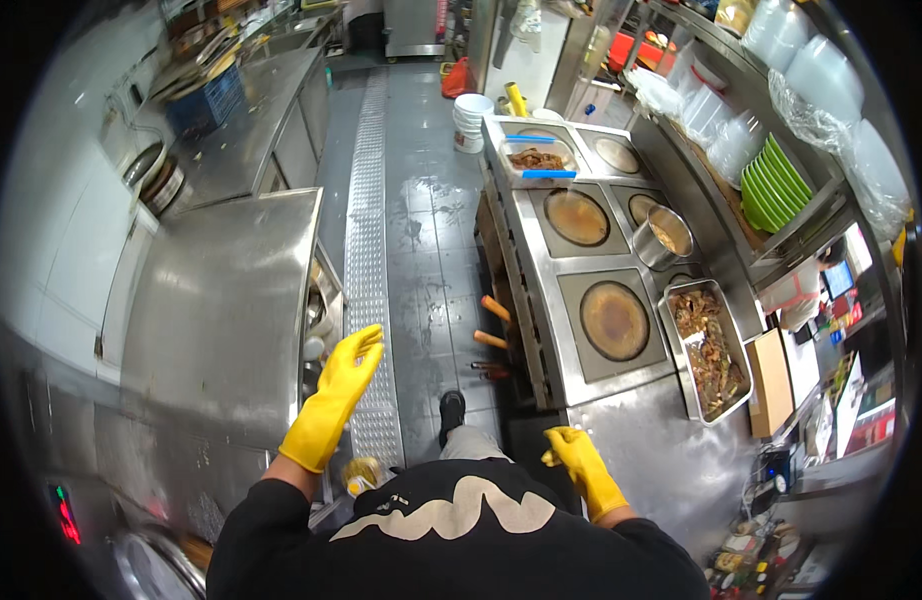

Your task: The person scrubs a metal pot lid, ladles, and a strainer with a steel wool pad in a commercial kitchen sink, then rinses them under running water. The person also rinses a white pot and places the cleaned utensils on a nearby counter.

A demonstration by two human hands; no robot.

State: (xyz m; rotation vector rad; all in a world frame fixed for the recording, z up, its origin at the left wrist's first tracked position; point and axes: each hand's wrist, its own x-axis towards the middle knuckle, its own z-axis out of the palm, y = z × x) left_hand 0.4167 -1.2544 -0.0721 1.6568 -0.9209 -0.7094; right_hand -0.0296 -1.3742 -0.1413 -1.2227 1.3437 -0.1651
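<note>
Both my hands wear yellow rubber gloves. My left hand (339,397) is raised over the aisle near the open drawer of the left steel counter (221,300), fingers slightly curled, with nothing seen in it. My right hand (583,466) hangs beside the near corner of the steel worktop (656,450), its fingers curled inward; whether it holds anything is hidden. Beyond it stands a stove with round hotplates (615,320). A steel tray (746,390) of cooked meat rests at the stove's right. A steel pot (652,251) and a clear plastic box (540,182) of meat sit on the stove.
A perforated metal drain cover (367,225) runs along the wet tiled floor (431,262). Wooden handles (496,308) jut from under the stove into the aisle. White buckets (472,124) stand beyond. Green bowls (780,184) fill a right shelf. A person (798,296) is behind the pass.
</note>
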